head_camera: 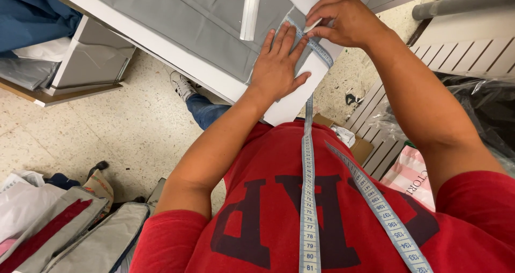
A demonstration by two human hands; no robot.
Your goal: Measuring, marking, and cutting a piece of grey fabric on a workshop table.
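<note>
One view only — a head camera, looking steeply down the wearer's chest and both forearms to the table (177, 64) edge. It sits close: the red shirt (332, 219) fills the lower frame, the floor (134, 128) shows far below at left. The table runs skewed — the view is tilted.

Free room and obstacles at the white worktop (188, 69). The flat grey fabric sheet (182, 15) leaves open surface to the far left. A long clear plastic ruler (250, 10) lies across it, just left of the hands. A pale blue measuring tape (308, 160) hangs over the near edge.
</note>
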